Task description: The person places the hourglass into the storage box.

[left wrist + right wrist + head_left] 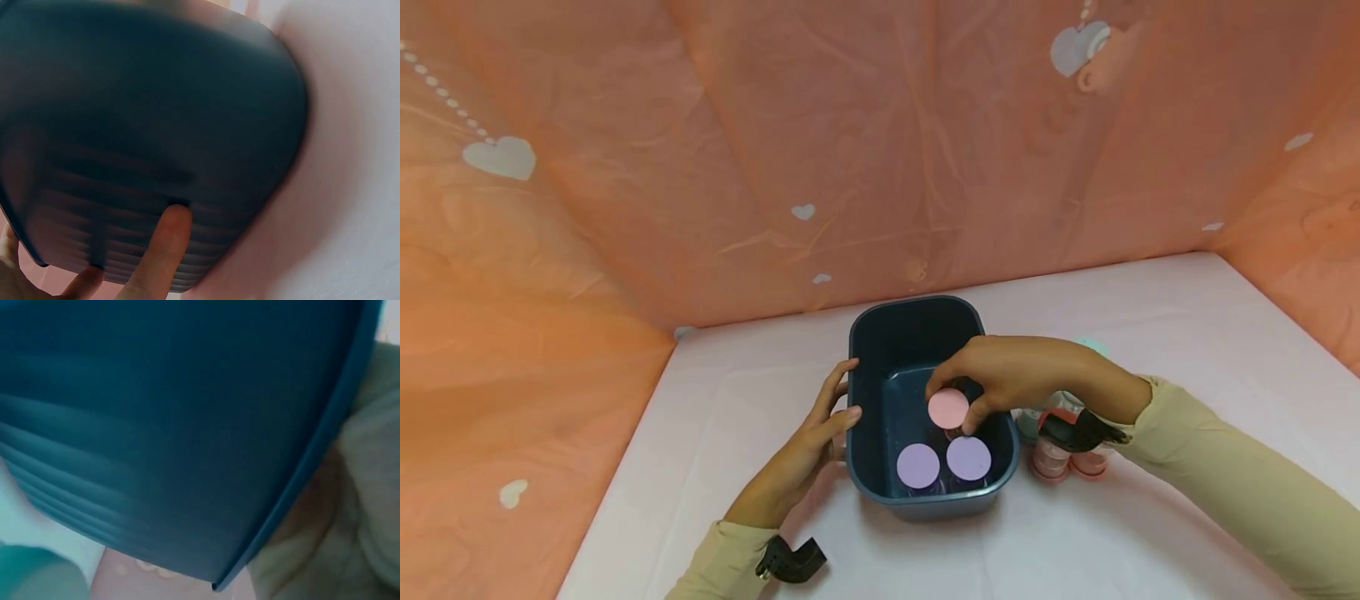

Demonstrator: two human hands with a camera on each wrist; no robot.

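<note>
A dark blue plastic tub [865, 333] stands on the pink table. Inside it are two jars with lilac lids [918, 465] [968, 457]. My right hand [992, 379] reaches over the tub's right rim and pinches a jar with a pink lid [948, 408] just above them. My left hand [820, 425] rests against the tub's left outer wall with fingers straight; the left wrist view shows fingertips [164, 240] pressed on the ribbed wall of the tub [156, 125]. The right wrist view is filled by the tub's wall [175, 425].
Beside the tub's right side stand more small jars: two pinkish ones [1051, 458] [1088, 461] and a mint-lidded one [1090, 346] behind my right forearm. Orange sheeting with white hearts [500, 157] walls in the table on three sides.
</note>
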